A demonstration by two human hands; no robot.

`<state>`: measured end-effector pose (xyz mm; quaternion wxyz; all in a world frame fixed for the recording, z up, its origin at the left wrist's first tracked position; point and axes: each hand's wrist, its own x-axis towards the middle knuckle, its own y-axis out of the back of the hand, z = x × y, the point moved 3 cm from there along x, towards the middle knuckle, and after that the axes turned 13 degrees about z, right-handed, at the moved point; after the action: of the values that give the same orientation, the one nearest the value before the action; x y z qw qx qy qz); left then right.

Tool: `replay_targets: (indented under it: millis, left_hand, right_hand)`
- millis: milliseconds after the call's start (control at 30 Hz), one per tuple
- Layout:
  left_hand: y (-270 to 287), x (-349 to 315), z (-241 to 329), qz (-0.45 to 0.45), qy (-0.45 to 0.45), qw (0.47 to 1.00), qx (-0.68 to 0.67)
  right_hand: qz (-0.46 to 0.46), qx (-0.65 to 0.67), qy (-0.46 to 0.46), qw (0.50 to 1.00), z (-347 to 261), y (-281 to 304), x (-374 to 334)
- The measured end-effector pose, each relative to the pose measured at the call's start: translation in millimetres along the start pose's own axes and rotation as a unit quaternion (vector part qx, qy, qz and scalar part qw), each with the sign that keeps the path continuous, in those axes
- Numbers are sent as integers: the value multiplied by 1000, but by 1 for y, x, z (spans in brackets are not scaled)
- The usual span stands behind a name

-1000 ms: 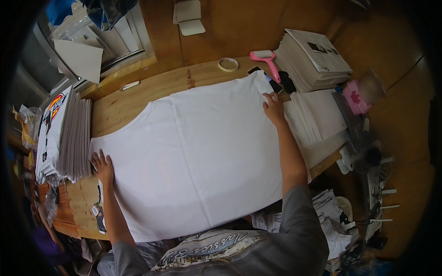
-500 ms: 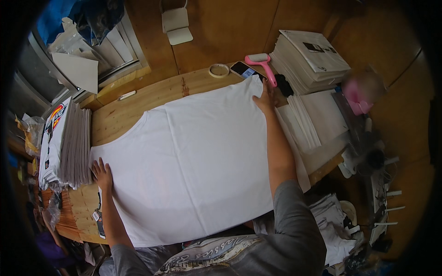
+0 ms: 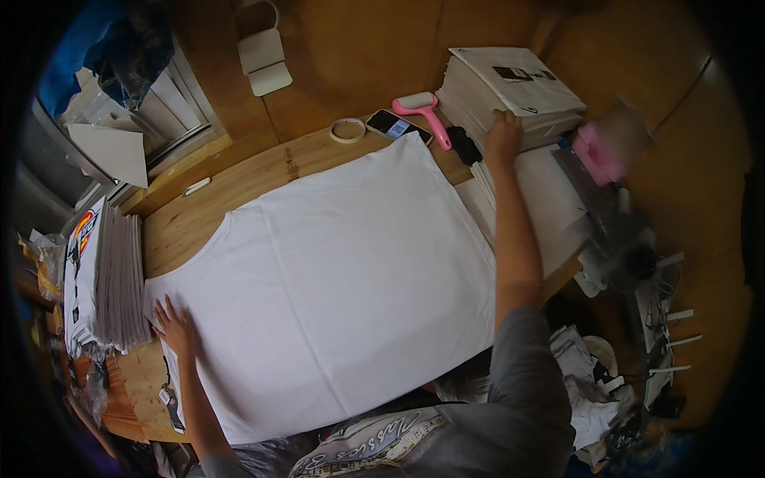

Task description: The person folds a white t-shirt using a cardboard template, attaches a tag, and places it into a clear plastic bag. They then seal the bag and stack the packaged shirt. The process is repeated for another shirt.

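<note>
Left hand (image 3: 176, 330) is spread on the white shirt (image 3: 335, 279), which lies under it and left of the other (keep that palm light, no creases). Right hand (image 3: 504, 140) is curled at the tall packet stack (image 3: 470, 88); can't tell if it's pinching anything, so go easy there.

Your left hand (image 3: 174, 328) lies spread on the left end of the white shirt (image 3: 335, 279); your right hand (image 3: 504, 139) is at the near side of the stack (image 3: 522, 76), grip unclear. Beyond the shirt lie tape (image 3: 348, 139), phone (image 3: 384, 122) and roller (image 3: 436, 126).
</note>
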<state>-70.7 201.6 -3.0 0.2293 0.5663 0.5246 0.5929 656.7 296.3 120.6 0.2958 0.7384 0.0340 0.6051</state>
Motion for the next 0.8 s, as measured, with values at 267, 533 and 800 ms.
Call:
replay_targets:
  millis: [267,533,800]
  left_hand:
    - [21,-54,60,-30,2,987,-160]
    - [21,-55,58,-3,-5,988,-152]
    - [23,-53,58,-1,-3,987,-159]
  right_hand:
    - [-221,18,-36,974,69,-13,54]
    - [-297,55,-43,952,77,-7,84]
    - [-343,10,14,939,81,-20,97]
